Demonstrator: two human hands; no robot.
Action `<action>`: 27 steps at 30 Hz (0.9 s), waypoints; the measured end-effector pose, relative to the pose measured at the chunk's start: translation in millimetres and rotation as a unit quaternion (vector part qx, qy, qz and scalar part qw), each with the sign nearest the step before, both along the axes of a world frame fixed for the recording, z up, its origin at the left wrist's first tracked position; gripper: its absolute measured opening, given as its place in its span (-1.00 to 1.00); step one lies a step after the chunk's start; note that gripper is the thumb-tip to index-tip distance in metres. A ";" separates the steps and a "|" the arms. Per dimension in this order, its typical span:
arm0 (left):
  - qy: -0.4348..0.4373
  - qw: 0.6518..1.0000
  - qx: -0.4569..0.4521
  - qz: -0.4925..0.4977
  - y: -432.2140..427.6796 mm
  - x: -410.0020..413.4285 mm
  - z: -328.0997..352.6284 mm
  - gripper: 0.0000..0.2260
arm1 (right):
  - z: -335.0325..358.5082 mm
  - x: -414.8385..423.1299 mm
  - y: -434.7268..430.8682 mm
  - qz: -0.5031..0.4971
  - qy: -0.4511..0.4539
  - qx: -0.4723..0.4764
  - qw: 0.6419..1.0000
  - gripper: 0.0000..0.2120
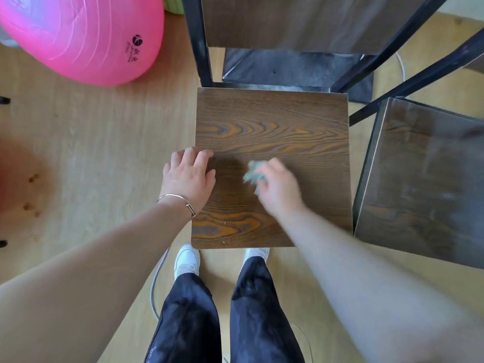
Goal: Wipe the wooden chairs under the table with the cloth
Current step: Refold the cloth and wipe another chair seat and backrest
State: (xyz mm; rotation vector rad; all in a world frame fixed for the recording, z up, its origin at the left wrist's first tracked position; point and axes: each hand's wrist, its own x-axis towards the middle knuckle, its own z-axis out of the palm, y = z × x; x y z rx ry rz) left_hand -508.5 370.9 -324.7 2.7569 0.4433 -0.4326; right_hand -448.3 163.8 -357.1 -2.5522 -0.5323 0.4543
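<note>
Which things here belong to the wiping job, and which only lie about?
Job:
dark brown wooden chair seat, centre
second brown wooden chair, right
crumpled green cloth
right hand gripping it
left hand resting on the seat

Lying about:
large pink inflatable ball
grey cable on the floor

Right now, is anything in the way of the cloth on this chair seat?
Only the left hand, resting on the left edge of the chair seat beside the cloth. The right hand grips the cloth on the seat; the wood ahead of it shows nothing lying on it.
</note>
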 end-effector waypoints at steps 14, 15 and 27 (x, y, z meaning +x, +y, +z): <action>0.015 0.996 0.034 -0.086 1.1 -46.2 -1.4 -0.47 | 13.5 -6.8 -131.5 -0.304 -0.030 -0.069 0.950 -0.82; 0.019 0.996 0.036 -0.084 4.7 -48.4 -1.5 -0.46 | 8.4 -6.1 -135.8 -0.316 -0.008 -0.091 0.944 -0.81; 0.004 0.999 0.020 -0.029 65.8 -75.6 4.9 -0.51 | 1.7 -136.8 9.7 -0.242 0.026 -0.032 0.969 -0.83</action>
